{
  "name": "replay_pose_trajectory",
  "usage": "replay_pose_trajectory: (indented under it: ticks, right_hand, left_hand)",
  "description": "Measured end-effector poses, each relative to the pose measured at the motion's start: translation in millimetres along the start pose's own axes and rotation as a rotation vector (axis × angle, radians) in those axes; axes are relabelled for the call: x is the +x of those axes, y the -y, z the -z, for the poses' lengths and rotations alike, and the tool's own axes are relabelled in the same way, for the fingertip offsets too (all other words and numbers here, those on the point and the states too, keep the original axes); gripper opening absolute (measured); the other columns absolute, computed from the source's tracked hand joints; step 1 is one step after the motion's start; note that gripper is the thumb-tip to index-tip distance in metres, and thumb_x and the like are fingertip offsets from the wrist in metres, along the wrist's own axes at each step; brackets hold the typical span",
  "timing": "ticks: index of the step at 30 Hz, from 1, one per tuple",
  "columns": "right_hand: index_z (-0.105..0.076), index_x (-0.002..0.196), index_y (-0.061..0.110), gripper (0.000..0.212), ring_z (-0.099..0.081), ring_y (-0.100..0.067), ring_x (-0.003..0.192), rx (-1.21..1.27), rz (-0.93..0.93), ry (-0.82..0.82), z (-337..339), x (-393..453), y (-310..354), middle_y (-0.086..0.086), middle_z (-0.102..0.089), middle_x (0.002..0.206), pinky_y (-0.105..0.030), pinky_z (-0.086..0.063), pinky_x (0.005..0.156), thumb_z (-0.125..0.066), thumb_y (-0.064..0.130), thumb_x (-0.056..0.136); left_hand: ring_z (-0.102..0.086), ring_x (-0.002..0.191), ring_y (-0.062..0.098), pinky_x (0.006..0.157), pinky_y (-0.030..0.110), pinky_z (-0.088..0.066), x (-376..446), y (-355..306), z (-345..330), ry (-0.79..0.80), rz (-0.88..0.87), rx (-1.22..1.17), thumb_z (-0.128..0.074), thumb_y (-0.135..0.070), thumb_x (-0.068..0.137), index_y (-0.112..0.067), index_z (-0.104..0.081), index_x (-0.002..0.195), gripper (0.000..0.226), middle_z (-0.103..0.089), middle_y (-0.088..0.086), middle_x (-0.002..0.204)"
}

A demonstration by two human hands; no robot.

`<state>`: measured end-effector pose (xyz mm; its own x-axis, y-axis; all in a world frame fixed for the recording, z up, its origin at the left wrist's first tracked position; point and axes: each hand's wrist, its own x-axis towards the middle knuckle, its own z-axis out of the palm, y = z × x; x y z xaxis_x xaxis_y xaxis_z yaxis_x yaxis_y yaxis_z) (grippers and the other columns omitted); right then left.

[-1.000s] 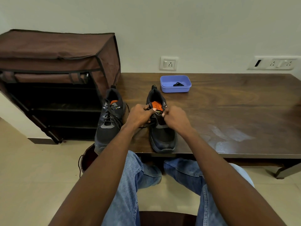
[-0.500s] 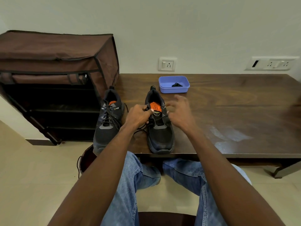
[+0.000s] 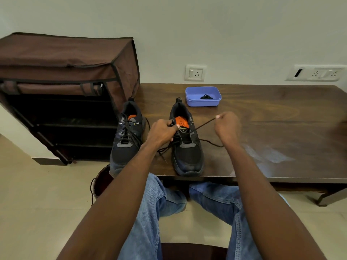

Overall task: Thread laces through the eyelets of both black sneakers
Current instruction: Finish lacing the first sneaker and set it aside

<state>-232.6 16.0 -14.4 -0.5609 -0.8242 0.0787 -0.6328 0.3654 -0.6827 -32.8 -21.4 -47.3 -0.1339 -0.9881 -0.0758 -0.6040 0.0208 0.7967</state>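
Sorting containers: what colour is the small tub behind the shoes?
Blue-violet tub, clearest in the head view.

At the upper left of the frame I see a brown fabric shoe rack (image 3: pixel 62 72). A blue tray (image 3: pixel 189 101) sits on the dark wooden surface (image 3: pixel 272 117), beneath a wall socket (image 3: pixel 195 73).

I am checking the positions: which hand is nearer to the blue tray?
The right hand. It pinches the lace in front of the blue tray, slightly to its right. The left hand grips the right sneaker, farther away.
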Motion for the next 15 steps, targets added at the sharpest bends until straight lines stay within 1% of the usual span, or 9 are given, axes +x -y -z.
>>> replay_pose_trajectory:
  ticks: [2,4,6,7,9,11,13,14,15]
  right_hand:
    - [-0.07,0.102,-0.001,0.022,-0.065,-0.035,0.097,0.06,-0.135,-0.129,9,7,-9,-0.017,-0.07,0.105,-0.032,-0.041,0.071,-0.051,0.01,0.097]
    - [-0.068,0.104,-0.004,0.024,-0.063,-0.04,0.102,0.06,-0.205,-0.171,12,10,-14,-0.021,-0.068,0.11,-0.032,-0.039,0.072,-0.049,0.008,0.095]
    - [-0.065,0.11,-0.001,0.023,-0.059,-0.039,0.111,-0.021,-0.149,-0.164,8,10,-17,-0.021,-0.064,0.12,-0.035,-0.043,0.081,-0.05,0.006,0.094]
    - [-0.064,0.115,0.003,0.025,-0.055,-0.037,0.117,-0.043,-0.066,-0.143,6,8,-16,-0.019,-0.061,0.126,-0.038,-0.044,0.091,-0.052,0.005,0.093]
    - [-0.066,0.12,0.011,0.031,-0.045,-0.031,0.13,-0.022,0.161,-0.015,-4,5,-10,-0.009,-0.058,0.132,-0.039,-0.038,0.107,-0.058,0.005,0.09]
    - [-0.071,0.118,0.019,0.03,-0.036,-0.027,0.139,-0.09,0.357,0.212,-20,2,-5,0.001,-0.058,0.13,-0.042,-0.031,0.115,-0.065,0.009,0.09]
    - [-0.067,0.125,0.028,0.037,-0.026,-0.028,0.146,-0.278,0.428,0.389,-36,-2,-2,-0.005,-0.047,0.146,-0.045,-0.024,0.119,-0.067,0.016,0.09]
    - [-0.065,0.126,0.029,0.038,-0.03,-0.029,0.144,-0.294,0.436,0.413,-40,-5,0,-0.007,-0.047,0.146,-0.045,-0.027,0.118,-0.067,0.017,0.09]
    - [-0.066,0.126,0.028,0.038,-0.04,-0.027,0.137,-0.242,0.437,0.411,-42,-6,1,-0.006,-0.052,0.139,-0.042,-0.036,0.112,-0.067,0.015,0.09]
  left_hand:
    - [-0.067,0.059,0.012,0.081,0.045,-0.06,0,-1,-1,0.004,0.0,0.002,-0.062,-0.042,0.093,-0.022,-0.073,0.09,0.023,-0.075,0.002,0.077]
    - [-0.068,0.06,0.014,0.08,0.045,-0.06,0,-1,-1,0.006,0.002,0.007,-0.062,-0.042,0.093,-0.022,-0.072,0.089,0.022,-0.075,0.002,0.078]
    - [-0.066,0.059,0.013,0.08,0.045,-0.06,0,-1,-1,0.002,0.005,0.006,-0.062,-0.042,0.093,-0.023,-0.072,0.09,0.021,-0.075,0.003,0.078]
    - [-0.065,0.059,0.012,0.081,0.045,-0.06,-1,-1,-1,-0.003,0.006,0.004,-0.062,-0.041,0.094,-0.023,-0.072,0.091,0.021,-0.075,0.003,0.078]
    - [-0.064,0.058,0.012,0.081,0.044,-0.06,0,0,0,-0.007,0.009,-0.001,-0.062,-0.039,0.094,-0.022,-0.072,0.095,0.02,-0.075,0.003,0.079]
    - [-0.064,0.058,0.011,0.079,0.041,-0.06,0,-1,-1,0.002,0.008,-0.002,-0.062,-0.04,0.094,-0.022,-0.071,0.09,0.021,-0.072,0.0,0.075]
    - [-0.063,0.058,0.01,0.075,0.038,-0.058,0,-1,-1,0.006,0.002,0.002,-0.062,-0.041,0.094,-0.022,-0.069,0.083,0.023,-0.068,-0.002,0.07]
    - [-0.063,0.057,0.01,0.073,0.037,-0.057,0,-1,-1,0.003,0.0,0.002,-0.062,-0.04,0.094,-0.022,-0.068,0.08,0.024,-0.067,-0.002,0.069]
    - [-0.063,0.057,0.01,0.071,0.036,-0.056,0,-1,0,0.002,0.0,0.0,-0.062,-0.04,0.095,-0.022,-0.067,0.079,0.025,-0.067,-0.002,0.069]
